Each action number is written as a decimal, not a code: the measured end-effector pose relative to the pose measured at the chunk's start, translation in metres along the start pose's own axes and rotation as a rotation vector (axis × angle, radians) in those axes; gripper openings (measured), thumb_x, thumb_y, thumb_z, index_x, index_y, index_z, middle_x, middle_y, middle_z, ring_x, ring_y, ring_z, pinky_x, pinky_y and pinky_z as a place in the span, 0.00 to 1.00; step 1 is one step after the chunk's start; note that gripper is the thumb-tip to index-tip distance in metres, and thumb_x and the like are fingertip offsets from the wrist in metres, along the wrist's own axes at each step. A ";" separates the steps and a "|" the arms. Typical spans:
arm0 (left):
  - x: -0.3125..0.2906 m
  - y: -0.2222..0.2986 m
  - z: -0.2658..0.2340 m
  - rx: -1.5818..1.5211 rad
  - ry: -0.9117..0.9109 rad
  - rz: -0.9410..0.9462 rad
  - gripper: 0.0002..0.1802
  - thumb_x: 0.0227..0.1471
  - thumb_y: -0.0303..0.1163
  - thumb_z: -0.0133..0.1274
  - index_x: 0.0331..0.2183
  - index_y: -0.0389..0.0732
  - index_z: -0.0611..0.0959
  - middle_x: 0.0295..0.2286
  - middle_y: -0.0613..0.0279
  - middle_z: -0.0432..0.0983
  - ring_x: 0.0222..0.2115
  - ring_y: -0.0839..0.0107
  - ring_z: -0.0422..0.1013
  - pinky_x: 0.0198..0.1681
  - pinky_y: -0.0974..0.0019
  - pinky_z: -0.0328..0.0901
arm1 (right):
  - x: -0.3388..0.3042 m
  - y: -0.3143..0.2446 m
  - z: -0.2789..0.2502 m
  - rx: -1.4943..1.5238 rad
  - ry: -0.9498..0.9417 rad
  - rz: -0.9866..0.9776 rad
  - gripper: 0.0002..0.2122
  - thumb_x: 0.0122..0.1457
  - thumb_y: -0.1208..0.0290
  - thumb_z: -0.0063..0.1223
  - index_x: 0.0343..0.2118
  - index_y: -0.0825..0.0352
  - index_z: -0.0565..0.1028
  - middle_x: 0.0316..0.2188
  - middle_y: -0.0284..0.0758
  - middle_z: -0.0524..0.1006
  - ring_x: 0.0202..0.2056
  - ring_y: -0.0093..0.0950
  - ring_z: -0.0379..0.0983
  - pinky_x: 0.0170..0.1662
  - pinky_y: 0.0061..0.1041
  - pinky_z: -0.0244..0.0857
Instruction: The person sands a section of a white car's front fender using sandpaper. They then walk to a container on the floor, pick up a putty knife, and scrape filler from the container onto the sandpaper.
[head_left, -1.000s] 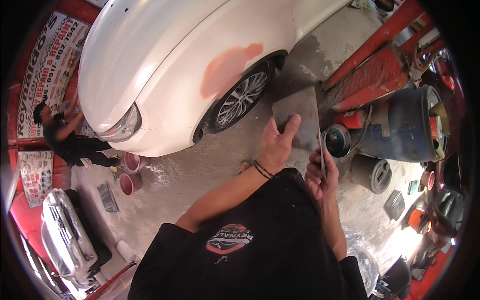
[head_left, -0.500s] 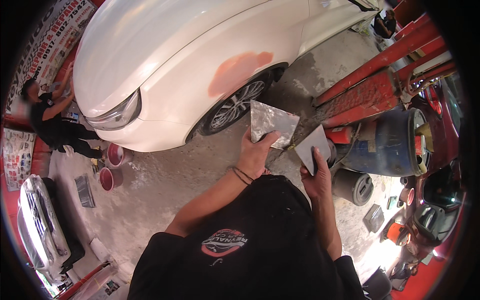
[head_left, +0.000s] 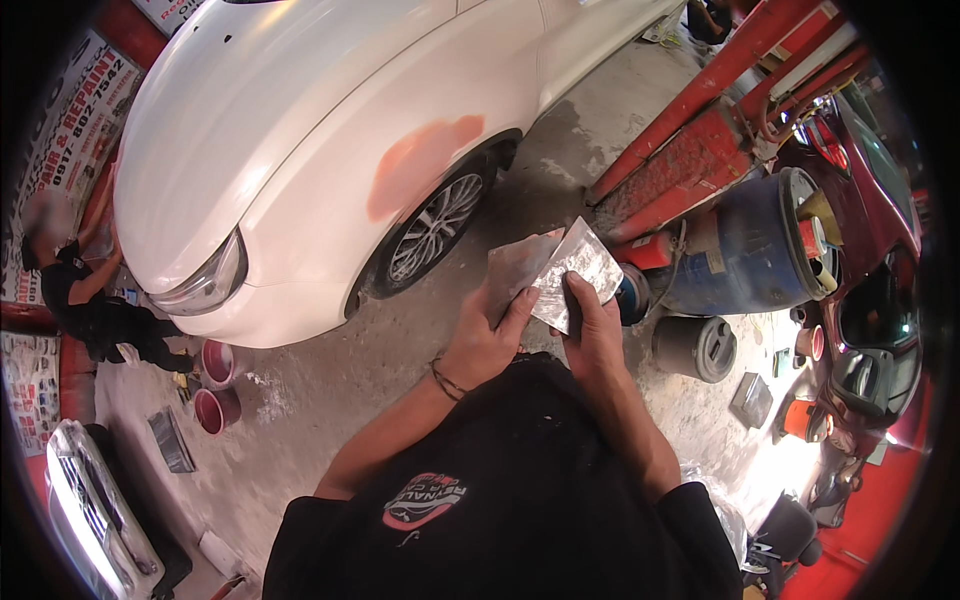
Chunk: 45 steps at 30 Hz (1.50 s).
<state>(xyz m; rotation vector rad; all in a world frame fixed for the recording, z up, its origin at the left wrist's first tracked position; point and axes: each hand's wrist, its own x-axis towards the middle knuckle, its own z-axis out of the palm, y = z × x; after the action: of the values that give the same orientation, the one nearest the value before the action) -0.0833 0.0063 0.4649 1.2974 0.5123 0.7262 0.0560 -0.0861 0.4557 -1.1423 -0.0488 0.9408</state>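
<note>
My left hand is closed on a flat metal putty spreader, with the thumb pressed on its face. A second putty spreader, paler and smeared, is pinched in my right hand. The right spreader's edge overlaps the left one in front of my chest, and they look to be touching. Beyond my hands stands a white car. A pinkish-orange filler patch covers part of its fender above the front wheel.
A red steel post leans in from the right, beside a blue drum and a dark bucket. Two reddish buckets sit left. Another person works at the car's front. A loose bumper lies lower left.
My hands have come together, and the right spreader has swung left across the left one. The view has shifted, so the car appears further left.
</note>
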 end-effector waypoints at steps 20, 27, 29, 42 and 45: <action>-0.025 -0.019 -0.015 0.053 -0.114 -0.069 0.27 0.67 0.45 0.63 0.58 0.37 0.80 0.44 0.54 0.85 0.45 0.72 0.77 0.53 0.62 0.71 | -0.007 -0.011 -0.037 -0.255 -0.101 -0.002 0.19 0.68 0.71 0.63 0.60 0.70 0.74 0.53 0.35 0.81 0.52 0.27 0.79 0.58 0.32 0.73; -0.012 0.019 -0.037 0.265 -0.656 -0.364 0.33 0.68 0.48 0.60 0.62 0.34 0.77 0.54 0.56 0.81 0.52 0.69 0.75 0.60 0.60 0.68 | -0.022 -0.017 -0.025 -0.401 -0.253 -0.094 0.19 0.66 0.71 0.67 0.57 0.69 0.77 0.49 0.32 0.83 0.50 0.26 0.80 0.58 0.30 0.71; -0.027 -0.060 -0.041 -0.151 -0.610 -0.473 0.36 0.67 0.49 0.61 0.65 0.35 0.75 0.56 0.58 0.79 0.54 0.70 0.75 0.60 0.61 0.68 | -0.022 -0.020 -0.026 -0.399 -0.328 -0.076 0.19 0.65 0.71 0.69 0.56 0.69 0.77 0.49 0.32 0.83 0.50 0.25 0.80 0.59 0.30 0.70; -0.025 -0.026 -0.036 -0.734 -0.051 -0.361 0.23 0.63 0.29 0.65 0.58 0.36 0.81 0.52 0.62 0.82 0.50 0.73 0.78 0.55 0.66 0.72 | -0.015 0.007 -0.071 0.302 -0.510 0.160 0.20 0.68 0.51 0.62 0.55 0.56 0.74 0.42 0.32 0.82 0.50 0.32 0.81 0.54 0.41 0.75; -0.019 -0.015 -0.037 -0.485 0.038 -0.185 0.20 0.65 0.30 0.64 0.56 0.35 0.82 0.51 0.60 0.83 0.49 0.73 0.77 0.55 0.66 0.71 | -0.024 -0.014 -0.036 0.103 -0.186 0.117 0.16 0.72 0.57 0.58 0.55 0.60 0.76 0.43 0.30 0.82 0.51 0.25 0.79 0.61 0.44 0.70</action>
<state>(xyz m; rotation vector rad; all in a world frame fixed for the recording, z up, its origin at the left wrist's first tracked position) -0.1190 0.0158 0.4411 0.7745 0.4446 0.6693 0.0664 -0.1304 0.4604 -0.9685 -0.0842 1.1396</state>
